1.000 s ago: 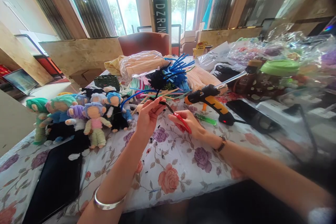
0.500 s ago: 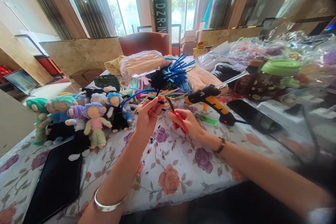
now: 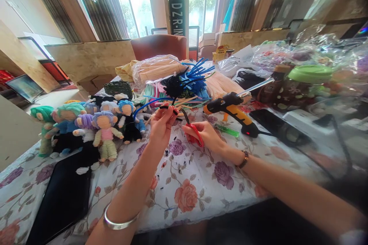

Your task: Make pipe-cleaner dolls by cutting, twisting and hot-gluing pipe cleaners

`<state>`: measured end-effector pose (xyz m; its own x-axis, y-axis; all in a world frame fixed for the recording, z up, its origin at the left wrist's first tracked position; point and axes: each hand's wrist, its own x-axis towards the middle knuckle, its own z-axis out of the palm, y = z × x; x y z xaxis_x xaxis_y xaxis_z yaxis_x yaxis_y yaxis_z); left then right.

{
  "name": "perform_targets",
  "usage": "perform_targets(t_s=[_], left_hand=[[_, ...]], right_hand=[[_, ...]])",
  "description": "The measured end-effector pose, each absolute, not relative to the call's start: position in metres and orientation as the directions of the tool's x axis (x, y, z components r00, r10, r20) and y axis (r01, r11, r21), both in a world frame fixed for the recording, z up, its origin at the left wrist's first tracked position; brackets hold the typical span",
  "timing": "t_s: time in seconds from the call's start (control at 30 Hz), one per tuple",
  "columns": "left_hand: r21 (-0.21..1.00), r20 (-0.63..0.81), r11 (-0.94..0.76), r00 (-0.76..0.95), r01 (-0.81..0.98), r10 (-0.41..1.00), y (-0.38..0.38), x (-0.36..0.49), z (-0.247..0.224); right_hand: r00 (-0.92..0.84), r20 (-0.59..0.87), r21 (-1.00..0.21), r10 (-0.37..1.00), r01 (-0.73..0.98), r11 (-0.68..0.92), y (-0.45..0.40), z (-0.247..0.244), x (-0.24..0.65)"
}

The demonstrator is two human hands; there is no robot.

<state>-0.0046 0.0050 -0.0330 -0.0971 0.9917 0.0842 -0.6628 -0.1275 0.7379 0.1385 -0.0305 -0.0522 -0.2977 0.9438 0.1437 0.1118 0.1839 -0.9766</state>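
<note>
My left hand [image 3: 161,124] pinches a black pipe cleaner [image 3: 174,101] between thumb and fingers; a bent part of it shows above the fingertips. Just to the right, my right hand [image 3: 205,136] is closed round the red handles of a pair of scissors [image 3: 196,133]. The dark blades point up and left toward the left hand, a small gap from the pipe cleaner. Tiny black snippets [image 3: 181,166] lie scattered on the flowered tablecloth [image 3: 201,199] below both hands. Behind the hands sits a pile of black and blue pipe cleaners [image 3: 195,80].
Several small dolls [image 3: 105,134] stand at the left behind a black tablet-like panel [image 3: 64,199]. A glue gun [image 3: 230,109] with a red light lies right of my right hand, beside a green plastic piece [image 3: 228,131], a phone [image 3: 277,126] and a green-lidded jar [image 3: 309,84].
The scissors have drawn slightly away from the left fingertips. The pipe cleaner in my left hand sits at a different angle, and the view has shifted a little.
</note>
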Motion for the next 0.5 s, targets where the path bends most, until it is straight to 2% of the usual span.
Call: perform_targets(t_s=[0.2,0.5], left_hand=[[0.733,0.132,-0.159,-0.092,-0.661,0.987,0.007,-0.006,-0.036],[0.728,0.060,-0.149,-0.155,-0.669,0.986,0.006,-0.002,-0.038]], right_hand=[[-0.306,0.130,-0.981,0.943,0.097,0.166,-0.027,-0.058,0.138],[-0.326,0.061,-0.991,0.943,0.093,0.097,-0.035,-0.048,0.136]])
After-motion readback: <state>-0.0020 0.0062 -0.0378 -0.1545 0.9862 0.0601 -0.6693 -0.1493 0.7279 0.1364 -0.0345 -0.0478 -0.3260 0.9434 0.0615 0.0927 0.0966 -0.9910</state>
